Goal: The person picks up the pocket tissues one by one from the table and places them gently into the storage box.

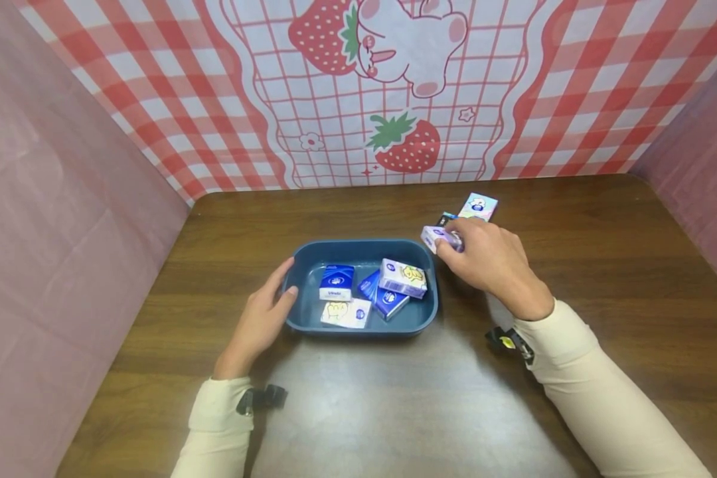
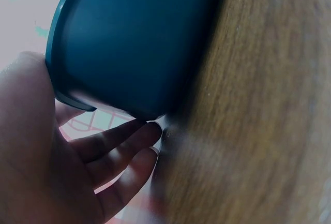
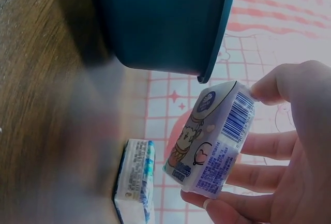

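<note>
My right hand [image 1: 484,255] pinches a small lilac tissue pack [image 3: 209,136] between thumb and fingers, above the table just beyond the right end of a dark blue plastic tub [image 1: 358,330]. In the right wrist view its barcode and cartoon print show. My left hand [image 1: 263,318] rests against the tub's left end, thumb at the rim and fingers along the outer wall [image 2: 129,38]. Inside the tub lie a blue tissue pack [image 1: 336,282], a white one with a yellow drawing [image 1: 346,313], and a lilac one [image 1: 403,277] overlapping more blue packaging [image 1: 390,302].
Behind my right hand, a pale blue and pink tissue pack [image 1: 478,206] and a dark pack [image 1: 445,220] lie on the wooden table [image 1: 358,411]. A red checked strawberry cloth [image 1: 406,146] hangs along the table's back edge. Pink curtains [image 1: 54,219] flank both sides.
</note>
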`<state>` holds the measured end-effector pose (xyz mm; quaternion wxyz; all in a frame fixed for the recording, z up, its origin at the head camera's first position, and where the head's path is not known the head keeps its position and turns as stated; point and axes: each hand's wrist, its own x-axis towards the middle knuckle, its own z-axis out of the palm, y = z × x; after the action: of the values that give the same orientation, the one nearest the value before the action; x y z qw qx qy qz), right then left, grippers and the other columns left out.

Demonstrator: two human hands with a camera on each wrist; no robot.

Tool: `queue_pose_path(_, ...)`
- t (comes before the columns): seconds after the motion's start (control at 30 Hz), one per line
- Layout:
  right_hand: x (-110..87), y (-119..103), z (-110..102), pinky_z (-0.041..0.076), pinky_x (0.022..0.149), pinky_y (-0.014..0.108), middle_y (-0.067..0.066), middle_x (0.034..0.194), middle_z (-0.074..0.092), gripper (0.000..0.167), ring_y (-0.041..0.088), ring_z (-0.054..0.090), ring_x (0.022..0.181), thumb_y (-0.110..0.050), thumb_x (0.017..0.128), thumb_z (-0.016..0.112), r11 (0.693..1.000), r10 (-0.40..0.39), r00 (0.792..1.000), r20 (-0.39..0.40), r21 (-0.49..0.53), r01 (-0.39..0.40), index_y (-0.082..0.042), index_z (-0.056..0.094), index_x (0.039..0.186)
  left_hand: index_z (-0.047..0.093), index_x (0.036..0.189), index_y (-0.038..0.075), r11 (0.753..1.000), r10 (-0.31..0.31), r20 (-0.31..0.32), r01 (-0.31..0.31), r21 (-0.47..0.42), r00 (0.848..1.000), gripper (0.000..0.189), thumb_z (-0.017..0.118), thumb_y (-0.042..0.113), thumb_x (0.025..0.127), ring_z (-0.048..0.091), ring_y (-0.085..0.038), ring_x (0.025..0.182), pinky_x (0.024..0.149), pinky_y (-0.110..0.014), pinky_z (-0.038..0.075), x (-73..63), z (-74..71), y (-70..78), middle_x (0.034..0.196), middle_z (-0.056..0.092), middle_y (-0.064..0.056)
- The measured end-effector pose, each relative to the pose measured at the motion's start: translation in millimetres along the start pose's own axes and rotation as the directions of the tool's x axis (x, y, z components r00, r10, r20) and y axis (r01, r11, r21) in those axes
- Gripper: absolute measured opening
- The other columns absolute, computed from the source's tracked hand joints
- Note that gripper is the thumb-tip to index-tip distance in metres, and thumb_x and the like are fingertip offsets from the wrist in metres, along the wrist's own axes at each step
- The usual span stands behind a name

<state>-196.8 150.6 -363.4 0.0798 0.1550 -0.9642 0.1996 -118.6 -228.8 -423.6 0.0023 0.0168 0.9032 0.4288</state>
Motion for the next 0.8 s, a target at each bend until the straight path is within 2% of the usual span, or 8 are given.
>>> queue_pose_path(0.8,-6.9,-14.9,-6.2,0.056,0.07,0.047,0.013,0.115,0.07,0.047,0.028,0.065,0.088,-0.044,0.094,0.063,0.998,-0.057,0.998,-0.028,0.002,0.057,-0.007,0.069,0.121,0.032,0.156,0.042,1.0,-0.006,-0.001,0.006,0.002,1.0,0.054,0.048,0.041,0.104,0.037,-0.033,0.143,0.113,-0.06,0.031,0.7,0.5,-1.5,0.159,0.037,-0.003)
